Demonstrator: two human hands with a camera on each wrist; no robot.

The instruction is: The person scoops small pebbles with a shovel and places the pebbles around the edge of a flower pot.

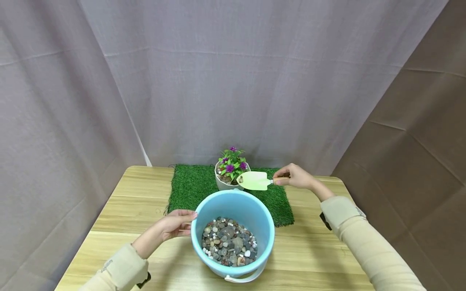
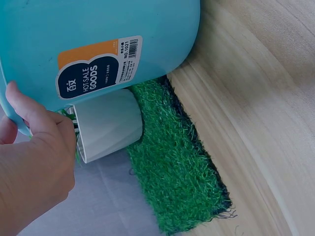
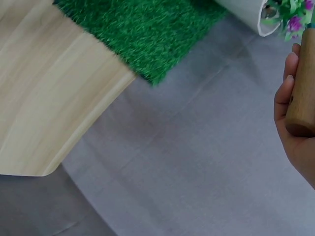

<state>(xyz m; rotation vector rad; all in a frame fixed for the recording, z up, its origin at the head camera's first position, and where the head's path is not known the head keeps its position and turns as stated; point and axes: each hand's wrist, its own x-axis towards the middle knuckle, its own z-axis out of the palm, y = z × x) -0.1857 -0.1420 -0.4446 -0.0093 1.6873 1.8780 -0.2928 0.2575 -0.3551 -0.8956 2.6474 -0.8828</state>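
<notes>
My right hand (image 1: 295, 176) grips the wooden handle (image 3: 302, 93) of a pale green garden trowel (image 1: 255, 180). A few small pebbles lie near the blade's tip, which overlaps the right side of a white flowerpot (image 1: 226, 186) in the head view. In that pot, pebbles surround a plant with purple flowers (image 1: 233, 161). On the near side stands a light blue bucket (image 1: 233, 199) with pebbles (image 1: 229, 242) over its bottom. The left hand (image 1: 176, 224) pinches the bucket's left rim between thumb and fingers; the left wrist view shows the thumb outside the wall.
Under the pot lies a green artificial grass mat (image 1: 194, 184) on the wooden table (image 1: 145, 202). The bucket's white handle (image 1: 247, 279) hangs down at its near side. A grey curtain (image 1: 233, 81) closes off the back, and a brown one (image 1: 411, 141) the right.
</notes>
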